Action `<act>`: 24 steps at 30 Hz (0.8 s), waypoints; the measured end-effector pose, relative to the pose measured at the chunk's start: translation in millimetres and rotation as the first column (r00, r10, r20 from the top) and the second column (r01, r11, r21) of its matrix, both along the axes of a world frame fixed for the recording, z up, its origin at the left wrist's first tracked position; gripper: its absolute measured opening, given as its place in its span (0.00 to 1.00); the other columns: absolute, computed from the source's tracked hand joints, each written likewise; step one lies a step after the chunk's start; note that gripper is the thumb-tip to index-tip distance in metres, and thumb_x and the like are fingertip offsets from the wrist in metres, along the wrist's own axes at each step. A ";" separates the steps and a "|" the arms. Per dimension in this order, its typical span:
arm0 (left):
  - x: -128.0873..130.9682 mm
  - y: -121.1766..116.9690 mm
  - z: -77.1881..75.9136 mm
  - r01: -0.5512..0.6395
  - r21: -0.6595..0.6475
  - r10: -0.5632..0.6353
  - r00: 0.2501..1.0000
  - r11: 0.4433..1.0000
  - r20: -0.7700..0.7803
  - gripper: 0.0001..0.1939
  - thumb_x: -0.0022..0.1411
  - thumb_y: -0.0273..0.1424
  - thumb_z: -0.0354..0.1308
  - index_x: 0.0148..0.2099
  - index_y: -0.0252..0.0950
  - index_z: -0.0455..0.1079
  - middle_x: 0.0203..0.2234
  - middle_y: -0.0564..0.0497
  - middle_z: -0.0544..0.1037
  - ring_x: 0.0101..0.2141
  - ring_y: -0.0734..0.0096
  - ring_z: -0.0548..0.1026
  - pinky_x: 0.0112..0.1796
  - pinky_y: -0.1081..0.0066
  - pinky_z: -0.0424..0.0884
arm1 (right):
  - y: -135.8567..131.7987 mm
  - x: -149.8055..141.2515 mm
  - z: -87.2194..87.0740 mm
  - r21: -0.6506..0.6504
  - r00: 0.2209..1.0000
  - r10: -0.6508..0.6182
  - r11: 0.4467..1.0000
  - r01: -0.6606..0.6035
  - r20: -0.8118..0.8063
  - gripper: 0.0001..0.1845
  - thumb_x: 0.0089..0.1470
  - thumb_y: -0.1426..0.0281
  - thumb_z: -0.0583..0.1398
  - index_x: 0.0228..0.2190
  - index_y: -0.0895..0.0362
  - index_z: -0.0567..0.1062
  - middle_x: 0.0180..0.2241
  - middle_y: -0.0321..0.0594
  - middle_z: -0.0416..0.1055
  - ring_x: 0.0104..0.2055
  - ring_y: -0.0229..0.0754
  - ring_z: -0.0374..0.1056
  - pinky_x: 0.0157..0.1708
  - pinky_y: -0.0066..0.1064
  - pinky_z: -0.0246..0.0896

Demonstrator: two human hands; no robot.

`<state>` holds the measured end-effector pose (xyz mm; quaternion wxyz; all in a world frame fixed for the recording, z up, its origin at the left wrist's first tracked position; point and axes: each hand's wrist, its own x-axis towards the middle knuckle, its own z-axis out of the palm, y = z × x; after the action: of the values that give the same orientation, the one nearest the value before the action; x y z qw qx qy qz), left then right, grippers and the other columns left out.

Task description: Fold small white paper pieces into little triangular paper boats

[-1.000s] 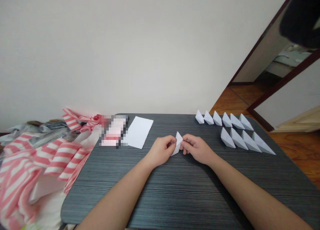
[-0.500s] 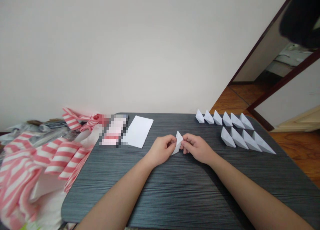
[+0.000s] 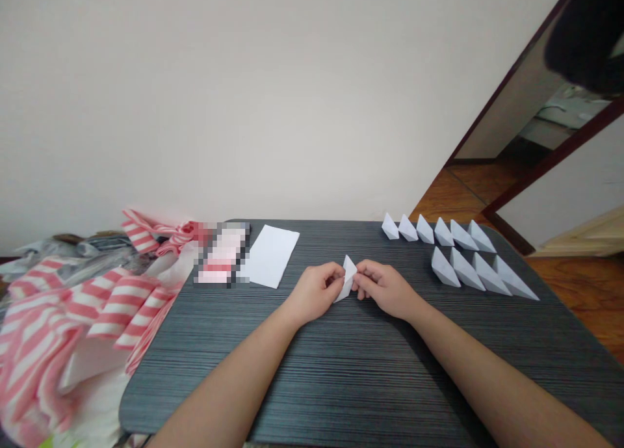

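A small white folded paper boat (image 3: 348,279) is held between my two hands over the middle of the dark table. My left hand (image 3: 318,292) pinches its left side with thumb and fingers. From the right, my right hand (image 3: 383,287) grips the opposite side, fingers curled. Parts of the boat's edges are hidden behind my fingertips. To the right, several finished-looking white paper boats stand in two rows, among them a back-row boat (image 3: 407,229) and a front-row boat (image 3: 444,268).
White paper sheets (image 3: 273,254) lie left of my hands on the dark wood-grain table (image 3: 312,383). Beside them is a pixelated flat object (image 3: 221,256). Red-and-white striped cloth (image 3: 112,305) is heaped past the left table edge. A pale wall (image 3: 273,103) rises behind.
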<state>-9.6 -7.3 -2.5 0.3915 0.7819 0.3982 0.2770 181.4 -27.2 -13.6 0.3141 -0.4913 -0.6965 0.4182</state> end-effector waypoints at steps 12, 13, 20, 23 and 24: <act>0.1 -0.1 -0.6 -0.005 -0.003 0.005 1.000 1.000 -0.009 0.07 0.59 0.28 0.48 0.32 0.34 0.66 0.22 0.55 0.68 0.23 0.78 0.62 0.25 0.77 0.55 | 0.1 -0.2 0.5 -0.001 1.000 0.005 1.000 -0.005 -0.005 0.07 0.58 0.69 0.52 0.31 0.57 0.69 0.22 0.34 0.70 0.24 0.35 0.67 0.27 0.27 0.60; 0.2 -0.1 -0.4 -0.004 -0.002 0.004 1.000 1.000 -0.008 0.07 0.59 0.28 0.48 0.32 0.34 0.66 0.21 0.56 0.68 0.23 0.78 0.62 0.25 0.77 0.55 | 0.1 -0.1 0.5 -0.003 1.000 0.005 1.000 -0.005 -0.010 0.08 0.58 0.69 0.52 0.31 0.57 0.69 0.22 0.34 0.69 0.24 0.35 0.67 0.27 0.27 0.60; -0.1 -0.2 0.7 0.001 -0.006 -0.001 1.000 1.000 0.004 0.07 0.59 0.28 0.48 0.32 0.34 0.66 0.21 0.56 0.67 0.22 0.79 0.61 0.25 0.77 0.55 | 0.5 -0.7 0.7 -0.006 1.000 0.002 1.000 -0.002 -0.017 0.07 0.58 0.69 0.52 0.30 0.57 0.69 0.24 0.34 0.70 0.24 0.34 0.67 0.27 0.26 0.60; -0.2 0.3 -0.5 0.002 -0.003 -0.002 1.000 1.000 0.003 0.07 0.59 0.28 0.48 0.32 0.34 0.66 0.21 0.56 0.68 0.23 0.79 0.61 0.25 0.77 0.55 | 0.5 -0.8 1.0 -0.001 1.000 0.000 1.000 0.000 -0.011 0.07 0.58 0.70 0.52 0.30 0.57 0.69 0.23 0.34 0.70 0.24 0.34 0.67 0.27 0.26 0.60; -0.2 0.5 -0.8 0.002 -0.003 -0.002 1.000 1.000 0.003 0.07 0.59 0.28 0.48 0.32 0.34 0.67 0.22 0.55 0.68 0.23 0.79 0.62 0.25 0.77 0.55 | 0.5 -0.7 1.1 -0.002 1.000 0.000 1.000 0.000 -0.011 0.07 0.58 0.70 0.52 0.30 0.57 0.69 0.23 0.34 0.70 0.24 0.35 0.67 0.27 0.26 0.60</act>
<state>-9.7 -6.9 -3.3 0.3938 0.7813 0.3971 0.2771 180.7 -26.7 -12.5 0.3173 -0.4894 -0.6944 0.4215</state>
